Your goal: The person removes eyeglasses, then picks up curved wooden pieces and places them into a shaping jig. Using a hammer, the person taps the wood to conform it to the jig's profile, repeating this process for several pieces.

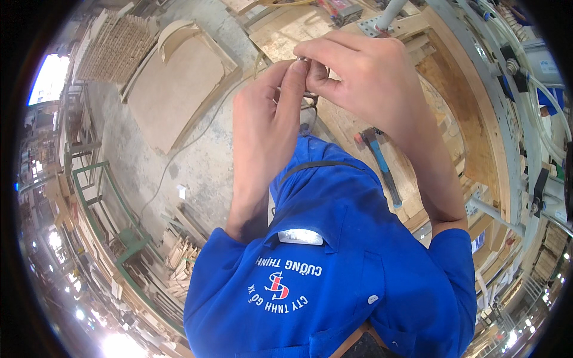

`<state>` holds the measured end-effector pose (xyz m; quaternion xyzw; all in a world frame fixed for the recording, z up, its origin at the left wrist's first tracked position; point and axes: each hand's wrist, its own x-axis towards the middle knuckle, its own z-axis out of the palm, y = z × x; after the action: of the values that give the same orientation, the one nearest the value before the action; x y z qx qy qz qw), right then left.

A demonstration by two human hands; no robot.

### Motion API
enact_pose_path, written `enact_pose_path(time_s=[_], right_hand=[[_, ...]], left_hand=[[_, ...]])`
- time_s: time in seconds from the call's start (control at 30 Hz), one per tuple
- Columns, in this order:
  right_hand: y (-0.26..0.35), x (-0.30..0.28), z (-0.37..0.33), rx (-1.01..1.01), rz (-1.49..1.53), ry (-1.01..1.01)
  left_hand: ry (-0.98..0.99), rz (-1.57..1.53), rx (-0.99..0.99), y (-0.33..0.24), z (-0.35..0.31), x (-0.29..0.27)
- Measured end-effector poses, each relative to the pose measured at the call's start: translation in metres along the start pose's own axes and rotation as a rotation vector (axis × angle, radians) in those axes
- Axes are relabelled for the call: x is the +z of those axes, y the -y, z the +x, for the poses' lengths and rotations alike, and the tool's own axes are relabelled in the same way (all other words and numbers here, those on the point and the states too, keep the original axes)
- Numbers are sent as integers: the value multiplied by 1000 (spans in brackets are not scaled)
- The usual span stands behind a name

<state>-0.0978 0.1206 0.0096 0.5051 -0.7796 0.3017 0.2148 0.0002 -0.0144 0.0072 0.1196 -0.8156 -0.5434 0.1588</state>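
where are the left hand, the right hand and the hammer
left hand [261,107], head view, on the back of the hand
right hand [373,71], head view, on the back of the hand
hammer [382,168], head view, on the handle

Small held piece [302,58], top centre: glossy, apparently metal. Shirt [352,238], lower centre: matt cloth. Hammer handle [383,168], right of centre: plastic or rubber, cannot tell which. Flat board [173,98], upper left: smooth, matt, wood-like. Floor [209,173], left: mottled, concrete-like.

Blue shirt [343,271], short sleeves [449,256], white chest lettering [289,267]
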Motion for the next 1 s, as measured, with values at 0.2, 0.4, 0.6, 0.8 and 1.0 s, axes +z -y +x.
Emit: enact_pose_path(time_s=[0.2,0.4,0.6,0.8,1.0], right_hand=[[-2,3,-2,-14,-2,-30],[-1,3,0,-1,18,-44],[-5,4,1,7,50,-42],[-3,4,3,15,106,-59],[-2,5,3,12,97,-68]], left_hand=[[-4,-40,5,0,1,1],[-27,-42,68,8,2,2],[11,-37,19,3,2,-2],[-9,-38,11,1,1,-3],[-8,-30,6,1,1,-4]])
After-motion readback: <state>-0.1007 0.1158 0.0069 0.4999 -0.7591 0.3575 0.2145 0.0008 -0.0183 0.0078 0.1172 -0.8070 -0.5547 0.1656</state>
